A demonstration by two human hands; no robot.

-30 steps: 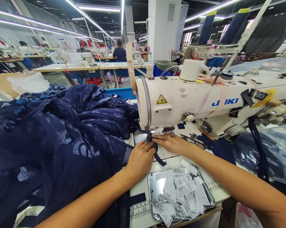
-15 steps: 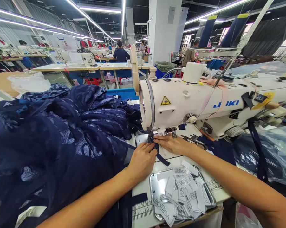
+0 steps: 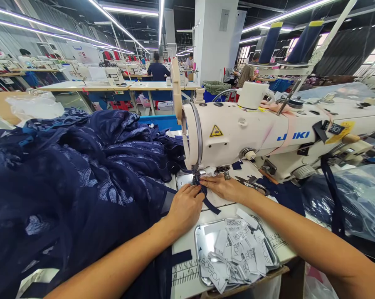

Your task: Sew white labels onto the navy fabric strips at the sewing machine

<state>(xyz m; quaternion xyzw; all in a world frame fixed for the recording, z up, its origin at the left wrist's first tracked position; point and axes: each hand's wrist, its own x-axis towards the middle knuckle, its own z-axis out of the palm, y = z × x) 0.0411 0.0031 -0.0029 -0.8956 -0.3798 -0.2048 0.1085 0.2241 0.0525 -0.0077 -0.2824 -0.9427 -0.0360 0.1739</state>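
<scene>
A white Juki sewing machine (image 3: 268, 133) stands on the table in front of me. My left hand (image 3: 185, 207) lies on navy fabric (image 3: 81, 178) just left of the presser foot (image 3: 197, 177), its fingers pinching a narrow navy strip (image 3: 210, 203). My right hand (image 3: 223, 187) rests flat on the machine bed right of the needle, fingers stretched toward the same strip. The big heap of navy patterned cloth covers the table's left side.
A metal tray (image 3: 203, 241) with several white printed labels (image 3: 240, 249) sits near the table's front edge. Clear plastic bags (image 3: 352, 199) lie at the right. Thread cones (image 3: 270, 39) stand behind the machine. Other workers sit at distant tables (image 3: 119, 86).
Both hands stay at the presser foot on the navy strip; only the camera has shifted slightly.
</scene>
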